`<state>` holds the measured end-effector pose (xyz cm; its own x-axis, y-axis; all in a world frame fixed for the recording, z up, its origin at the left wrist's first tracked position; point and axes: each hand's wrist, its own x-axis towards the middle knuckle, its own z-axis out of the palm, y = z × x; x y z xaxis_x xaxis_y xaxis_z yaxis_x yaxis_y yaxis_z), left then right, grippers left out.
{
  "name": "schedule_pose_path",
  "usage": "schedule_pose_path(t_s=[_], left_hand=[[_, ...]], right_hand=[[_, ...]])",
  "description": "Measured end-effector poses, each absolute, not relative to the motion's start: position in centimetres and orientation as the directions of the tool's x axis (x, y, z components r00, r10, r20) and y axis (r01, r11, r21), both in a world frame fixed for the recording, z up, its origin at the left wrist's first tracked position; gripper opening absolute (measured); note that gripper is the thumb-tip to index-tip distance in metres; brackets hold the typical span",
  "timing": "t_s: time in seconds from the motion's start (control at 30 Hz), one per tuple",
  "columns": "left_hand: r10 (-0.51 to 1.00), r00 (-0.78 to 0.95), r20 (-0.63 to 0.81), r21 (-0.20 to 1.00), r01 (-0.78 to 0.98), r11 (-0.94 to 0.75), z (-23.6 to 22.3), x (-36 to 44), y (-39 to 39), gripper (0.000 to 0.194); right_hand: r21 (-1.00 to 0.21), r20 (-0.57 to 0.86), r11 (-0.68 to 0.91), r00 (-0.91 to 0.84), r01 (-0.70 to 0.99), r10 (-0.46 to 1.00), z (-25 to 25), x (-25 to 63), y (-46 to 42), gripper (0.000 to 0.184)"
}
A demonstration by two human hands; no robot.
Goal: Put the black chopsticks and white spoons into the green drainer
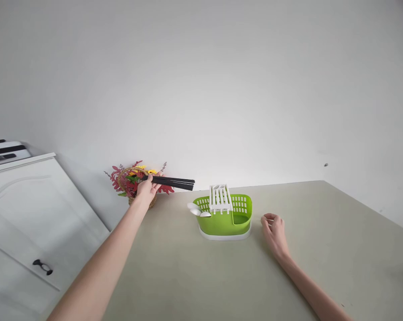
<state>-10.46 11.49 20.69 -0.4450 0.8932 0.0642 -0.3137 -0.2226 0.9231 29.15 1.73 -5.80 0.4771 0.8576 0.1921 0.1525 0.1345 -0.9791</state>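
A bundle of black chopsticks (174, 182) is held level in my left hand (148, 189), its fingers closed around one end. The free ends point right, above the table and toward a green cutlery basket (218, 224) on a white base. Several white spoons (198, 210) lean out of the basket's left side, bowls outward. Across its top sits a white slotted rack (220, 198). My right hand (274, 229) rests on the table just right of the basket, apart from it. Its fingers are loosely curled in, and I see nothing in them.
Behind my left hand stands a woven basket of artificial flowers (130, 180) against the wall. A white cabinet (20, 214) with a dark handle is at the left, with a white and black object (7, 151) on top. The table (174, 276) is pale green.
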Motion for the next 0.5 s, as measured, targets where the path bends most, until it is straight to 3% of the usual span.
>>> schedule_pose_path(t_s=[0.2, 0.27, 0.33, 0.5], left_hand=[[0.824, -0.528, -0.205, 0.932, -0.362, 0.0, 17.6, -17.4, 9.0, 0.032], [0.806, -0.524, -0.275, 0.937, -0.335, 0.101, 16.0, -19.1, 7.9, 0.027], [0.798, -0.505, -0.329, 0.937, -0.281, 0.208, 14.2, -20.2, 6.8, 0.019], [0.793, -0.47, -0.388, 0.904, -0.029, 0.426, 8.8, -20.8, 4.6, 0.037]], right_hand=[[-0.974, 0.211, 0.146, 0.473, 0.171, 0.855, -6.6, 29.4, 1.9, 0.034], [-0.972, 0.22, 0.15, 0.472, 0.183, 0.854, -6.8, 29.6, 1.9, 0.035], [-0.969, 0.228, 0.15, 0.469, 0.198, 0.853, -6.9, 29.7, 1.8, 0.036], [-0.962, 0.234, 0.139, 0.448, 0.234, 0.863, -7.2, 30.0, 1.7, 0.036]])
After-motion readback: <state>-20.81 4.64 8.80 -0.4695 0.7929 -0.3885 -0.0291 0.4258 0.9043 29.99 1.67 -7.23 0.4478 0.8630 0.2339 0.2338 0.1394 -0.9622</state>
